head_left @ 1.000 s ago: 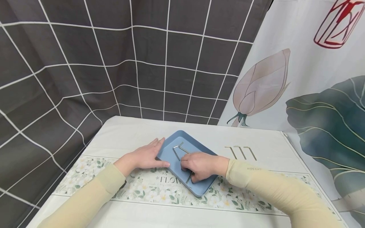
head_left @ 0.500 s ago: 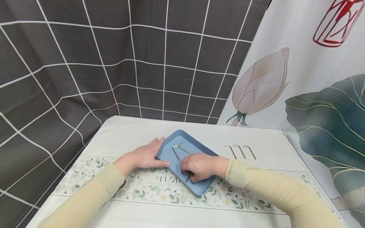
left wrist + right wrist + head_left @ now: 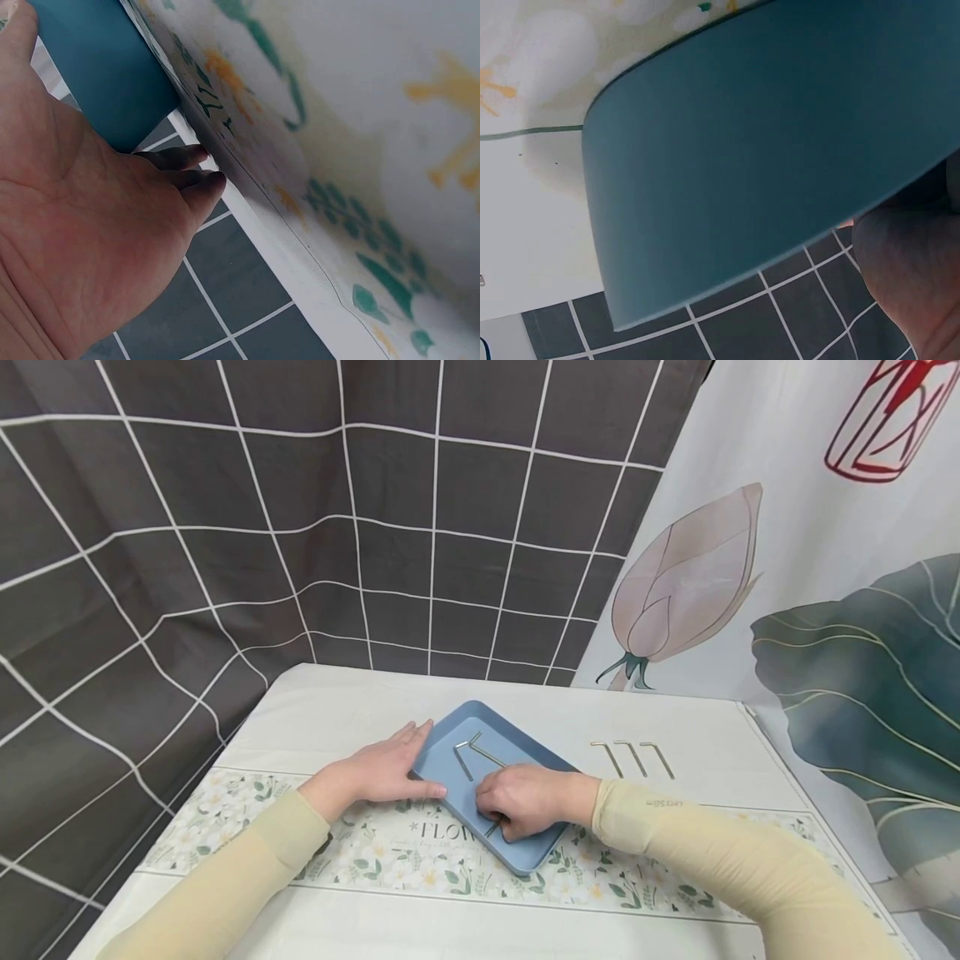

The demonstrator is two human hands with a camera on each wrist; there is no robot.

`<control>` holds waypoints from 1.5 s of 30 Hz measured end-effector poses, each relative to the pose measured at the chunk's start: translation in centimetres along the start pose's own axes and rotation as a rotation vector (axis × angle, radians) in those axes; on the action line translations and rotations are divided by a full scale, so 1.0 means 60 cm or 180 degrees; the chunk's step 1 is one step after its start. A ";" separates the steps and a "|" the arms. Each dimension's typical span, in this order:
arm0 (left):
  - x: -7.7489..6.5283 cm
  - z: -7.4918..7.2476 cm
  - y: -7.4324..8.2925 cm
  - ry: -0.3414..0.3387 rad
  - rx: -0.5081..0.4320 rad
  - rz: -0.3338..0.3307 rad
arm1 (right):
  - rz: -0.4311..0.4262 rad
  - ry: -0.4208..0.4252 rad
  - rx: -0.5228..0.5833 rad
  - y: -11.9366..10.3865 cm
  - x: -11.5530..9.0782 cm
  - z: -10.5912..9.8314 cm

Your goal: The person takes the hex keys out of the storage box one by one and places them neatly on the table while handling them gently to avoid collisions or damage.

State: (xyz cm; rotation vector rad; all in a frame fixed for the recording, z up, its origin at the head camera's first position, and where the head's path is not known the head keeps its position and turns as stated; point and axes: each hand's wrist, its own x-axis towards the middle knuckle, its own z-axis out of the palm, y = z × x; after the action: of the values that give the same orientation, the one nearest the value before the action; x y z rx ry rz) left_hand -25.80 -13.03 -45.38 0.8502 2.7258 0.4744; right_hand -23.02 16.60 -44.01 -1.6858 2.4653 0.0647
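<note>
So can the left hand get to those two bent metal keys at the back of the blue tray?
Probably yes. The left hand rests flat against the tray edge, and the two keys lie uncovered just beside it.

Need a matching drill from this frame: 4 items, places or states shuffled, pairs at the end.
Things:
1. left hand
2. right hand
3. three hex keys in a row
4. two hex keys

Places or states:
A. on the tablecloth, right of the blue tray
B. flat against the tray's left edge
C. inside the tray, far part
D. inside the tray, curled on a hex key

Pairs: 1-B, 2-D, 3-A, 4-C
</note>
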 end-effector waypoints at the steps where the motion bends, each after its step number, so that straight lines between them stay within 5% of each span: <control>1: 0.000 0.000 0.000 -0.0001 -0.0008 0.0001 | 0.0010 0.0000 -0.0004 0.000 -0.001 0.000; 14: 0.000 -0.001 0.001 -0.0007 -0.0057 -0.0022 | 0.0348 0.0052 0.0237 0.013 -0.023 -0.008; 45: -0.004 -0.004 0.005 0.0014 -0.0025 0.0007 | 0.0512 0.0491 0.0497 0.035 -0.056 -0.029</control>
State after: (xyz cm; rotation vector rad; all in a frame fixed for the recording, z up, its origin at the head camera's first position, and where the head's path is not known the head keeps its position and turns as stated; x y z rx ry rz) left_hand -25.53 -12.98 -45.00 0.8511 2.7255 0.4877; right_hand -23.97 20.28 -41.89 -1.4789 2.6350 -0.2421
